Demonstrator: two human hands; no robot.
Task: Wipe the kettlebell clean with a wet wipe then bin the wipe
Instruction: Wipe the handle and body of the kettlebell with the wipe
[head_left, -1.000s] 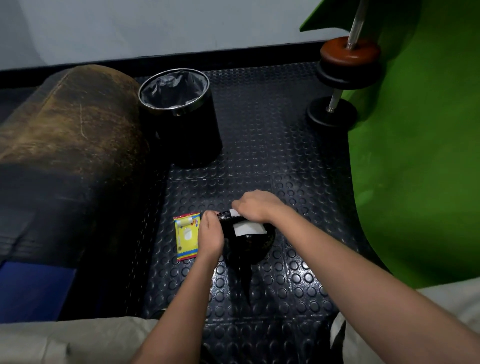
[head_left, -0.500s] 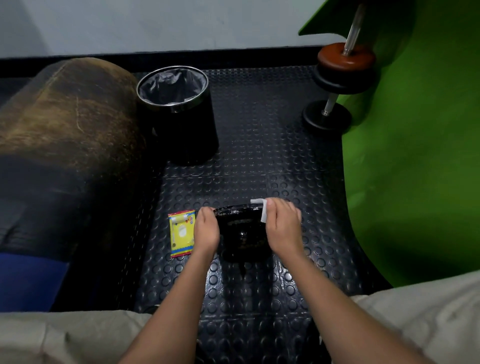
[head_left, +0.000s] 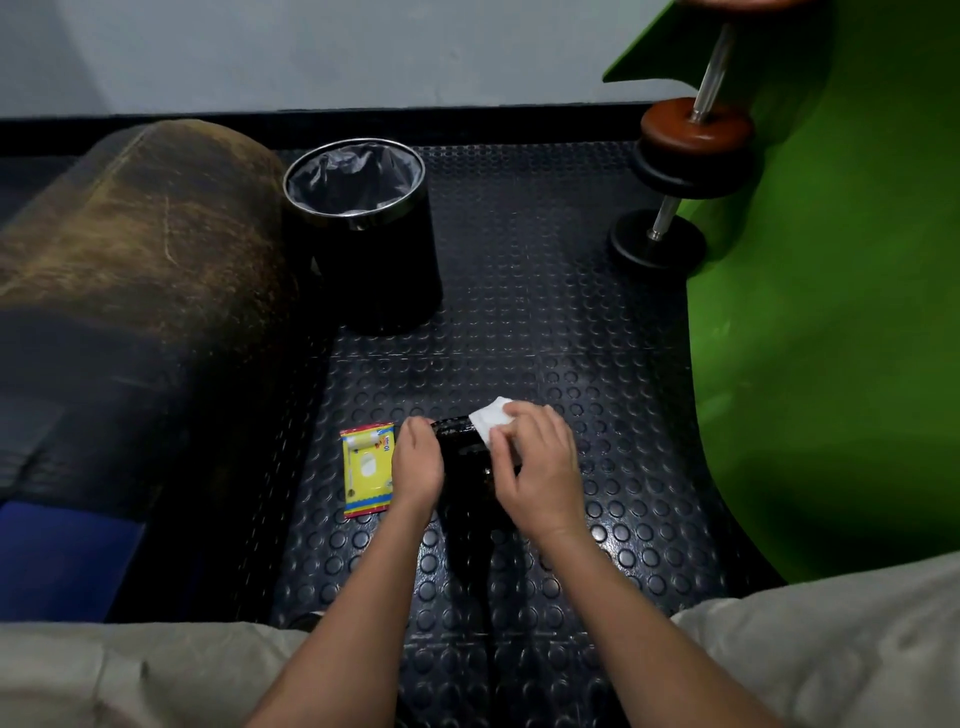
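A glossy black kettlebell (head_left: 467, 460) stands on the studded black floor mat between my hands. My left hand (head_left: 417, 463) grips its left side, at the handle. My right hand (head_left: 540, 465) holds a white wet wipe (head_left: 487, 417) and presses it on the right end of the handle; most of the kettlebell's body is hidden by my hands. A round black bin (head_left: 371, 244) with a metal rim and a clear liner stands open farther away, to the left.
A yellow wet-wipe packet (head_left: 367, 468) lies flat just left of my left hand. A worn brown padded roll (head_left: 140, 249) fills the left side. A dumbbell (head_left: 685, 171) leans at the back right against a green mat (head_left: 841, 312). My knees frame the bottom.
My right hand with the wipe went from the top of the kettlebell to its right side, then turned inward so the wipe now sits on the handle's right end. My left hand stayed put.
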